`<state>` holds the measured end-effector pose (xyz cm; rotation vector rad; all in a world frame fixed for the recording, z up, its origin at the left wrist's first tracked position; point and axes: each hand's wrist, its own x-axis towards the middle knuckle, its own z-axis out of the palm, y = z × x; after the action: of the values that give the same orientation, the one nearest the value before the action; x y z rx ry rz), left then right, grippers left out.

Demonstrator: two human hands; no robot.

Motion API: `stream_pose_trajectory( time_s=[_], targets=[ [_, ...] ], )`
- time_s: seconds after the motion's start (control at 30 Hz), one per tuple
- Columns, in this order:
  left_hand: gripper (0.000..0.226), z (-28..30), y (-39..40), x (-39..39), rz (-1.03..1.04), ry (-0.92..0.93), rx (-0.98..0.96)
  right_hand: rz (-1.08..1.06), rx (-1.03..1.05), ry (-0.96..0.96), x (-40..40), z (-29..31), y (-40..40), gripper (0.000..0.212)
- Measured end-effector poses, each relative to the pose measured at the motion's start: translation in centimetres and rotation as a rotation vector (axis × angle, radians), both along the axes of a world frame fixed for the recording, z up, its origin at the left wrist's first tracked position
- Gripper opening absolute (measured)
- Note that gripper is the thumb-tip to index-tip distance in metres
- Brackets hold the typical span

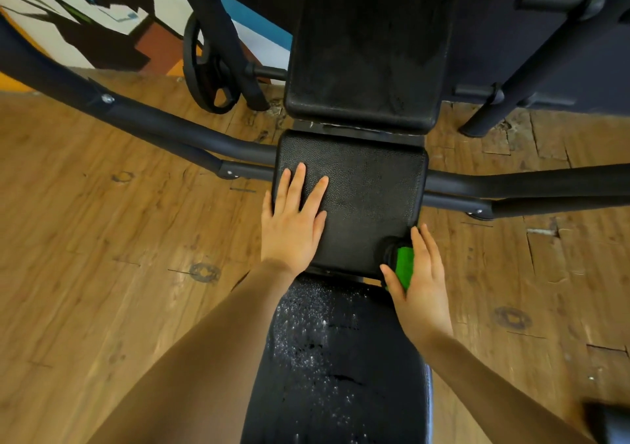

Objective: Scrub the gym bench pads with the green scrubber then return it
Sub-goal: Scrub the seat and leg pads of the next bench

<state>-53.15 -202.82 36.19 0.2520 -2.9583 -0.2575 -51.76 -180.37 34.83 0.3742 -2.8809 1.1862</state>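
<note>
Hands work on the black middle pad [368, 184] of the gym bench; left hand [293, 225] lies flat, fingers straight, on its left side; right hand [421, 283] grips the green scrubber [404, 264] at the pad's near right corner; the near pad [334, 358] is speckled with droplets.

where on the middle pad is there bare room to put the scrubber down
Free: the middle pad between the left hand and its right edge, up to the back pad. Crowded: its near right corner, where the right hand holds the green scrubber.
</note>
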Motion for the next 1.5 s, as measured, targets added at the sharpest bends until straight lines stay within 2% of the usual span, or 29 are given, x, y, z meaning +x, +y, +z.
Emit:
stream_pose_trajectory(
  time_s=[0.1, 0.23, 0.5, 0.7, 0.83, 0.97, 1.23, 1.5],
  targets=[
    [0.055, 2.0, 0.3, 0.2, 0.031, -0.100, 0.046, 0.061, 0.049, 0.040, 0.1, 1.3, 0.5, 0.071],
    [0.052, 4.3, 0.5, 1.5, 0.161, -0.108, 0.138, 0.203, 0.123, 0.111, -1.1, 3.1, -0.3, 0.070],
    [0.048, 7.6, -0.4, 5.3, 0.601, 0.051, 0.341, 0.582, 0.330, 0.343, -4.6, 7.6, -2.9, 0.068],
    [0.056, 9.1, 0.4, 8.7, 0.883, 0.145, 0.421, 0.830, 0.311, 0.354, -6.4, 9.0, -6.2, 0.068],
    [0.048, 9.3, 2.1, 10.4, 1.060, 0.156, 0.447, 0.974, 0.342, 0.312, -6.8, 9.4, -7.6, 0.065],
    [0.046, 8.4, 5.3, 12.2, 1.193, 0.194, 0.423, 1.119, 0.346, 0.275, -7.0, 8.8, -8.1, 0.062],
    [0.046, 4.1, 13.3, 15.1, 1.429, 0.109, 0.418, 1.394, 0.319, 0.311, -6.3, 5.7, -7.3, 0.062],
    [0.044, -1.8, 13.6, 16.3, 1.506, 0.148, 0.373, 1.516, 0.233, 0.330, -4.2, 1.5, -11.7, 0.058]
  ],
)
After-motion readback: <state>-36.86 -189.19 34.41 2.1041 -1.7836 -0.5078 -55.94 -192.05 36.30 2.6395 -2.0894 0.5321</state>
